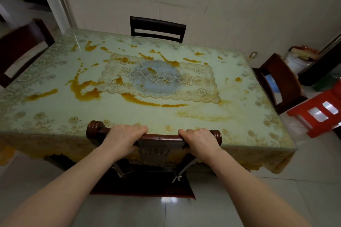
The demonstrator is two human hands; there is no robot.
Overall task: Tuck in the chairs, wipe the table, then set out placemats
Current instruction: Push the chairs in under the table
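Both of your hands are on the near chair point(160, 136), so you are in the first step, tucking in the chairs. Your left hand point(123, 139) grips the top rail towards its left end and your right hand point(200, 140) grips it towards the right end. On each, the fingers curl over the far side of the rail and close round it, with nothing else held. The rail sits at the near edge of the table point(55, 114), and the seat below pokes out from under the hanging tablecloth point(27, 145), so I judge this chair only partly in (the legs are mostly hidden, so how much travel is left is hard to say). The next move calls for an even, straight push from both arms, so the chair goes in square and the rail meets the edge gently. After that the others need a look: the far chair point(157, 28) looks close to its edge, the right chair point(276, 81) stands angled and a little off its end, and the left chair point(20, 48) is blurred, near its end. A red stool point(317, 114) stands just beside the right chair. Wiping is not begun: orange smears point(86, 89) lie across the top. No rag or placemats are in view.
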